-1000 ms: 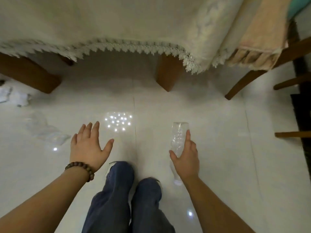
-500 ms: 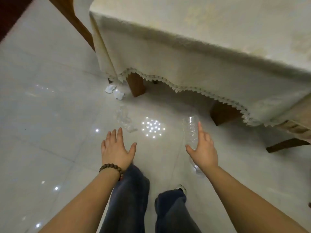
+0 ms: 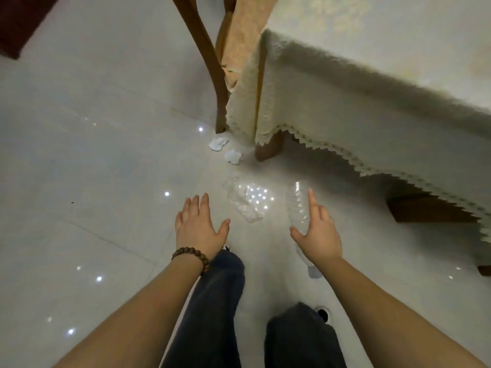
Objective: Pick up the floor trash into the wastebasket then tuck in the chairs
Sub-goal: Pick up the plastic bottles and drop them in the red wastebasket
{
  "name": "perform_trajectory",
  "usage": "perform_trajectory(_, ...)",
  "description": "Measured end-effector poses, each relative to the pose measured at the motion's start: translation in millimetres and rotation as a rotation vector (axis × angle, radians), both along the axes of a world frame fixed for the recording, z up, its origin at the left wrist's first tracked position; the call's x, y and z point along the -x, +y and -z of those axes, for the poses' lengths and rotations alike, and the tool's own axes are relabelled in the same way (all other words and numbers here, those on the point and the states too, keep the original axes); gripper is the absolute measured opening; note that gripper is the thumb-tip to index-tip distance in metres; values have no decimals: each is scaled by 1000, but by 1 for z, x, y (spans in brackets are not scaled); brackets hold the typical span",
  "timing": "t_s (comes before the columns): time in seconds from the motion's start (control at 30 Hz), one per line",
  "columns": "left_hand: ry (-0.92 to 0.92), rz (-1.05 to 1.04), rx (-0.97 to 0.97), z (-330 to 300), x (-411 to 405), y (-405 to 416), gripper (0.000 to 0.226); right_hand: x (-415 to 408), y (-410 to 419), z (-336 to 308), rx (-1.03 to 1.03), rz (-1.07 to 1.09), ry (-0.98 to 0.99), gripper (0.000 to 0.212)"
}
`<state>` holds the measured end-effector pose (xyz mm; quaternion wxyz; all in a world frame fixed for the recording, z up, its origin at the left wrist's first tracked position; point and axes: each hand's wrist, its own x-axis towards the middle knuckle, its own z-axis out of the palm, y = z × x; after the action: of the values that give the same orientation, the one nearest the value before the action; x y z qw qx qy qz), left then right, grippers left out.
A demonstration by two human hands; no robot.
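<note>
Our right hand grips a clear bottle; our left hand, fingers spread, must next take the crumpled plastic.

One head-worn wide-angle camera looks steeply down from standing height onto the tiled floor beside the worktop.

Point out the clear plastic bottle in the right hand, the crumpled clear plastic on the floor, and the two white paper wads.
Clear plastic bottle (image 3: 298,205): head view, ribbed body above the thumb.
Crumpled clear plastic wrapper (image 3: 243,201): head view, its middle.
White crumpled paper wads (image 3: 218,143): head view, the farther wad's centre.
</note>
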<state>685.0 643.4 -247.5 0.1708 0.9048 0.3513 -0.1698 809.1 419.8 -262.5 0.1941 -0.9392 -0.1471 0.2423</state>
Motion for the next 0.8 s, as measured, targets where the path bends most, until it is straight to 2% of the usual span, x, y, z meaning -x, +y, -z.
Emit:
perform_trajectory(0.17, 11, 16, 62, 46, -17, 32, 80, -21, 45, 34, 19, -17, -9, 95)
perform_trajectory(0.3, 31, 12, 117, 113, -37, 32, 80, -43, 56, 95, 26, -19, -11, 96)
perform_trajectory(0.57, 75, -27, 198, 336, -78, 40, 90, -80, 57, 290, 74, -87, 2, 95)
perform_trajectory(0.8, 86, 76, 189, 508, -110, 39, 132, -104, 58, 431, 52, -125, -20, 96)
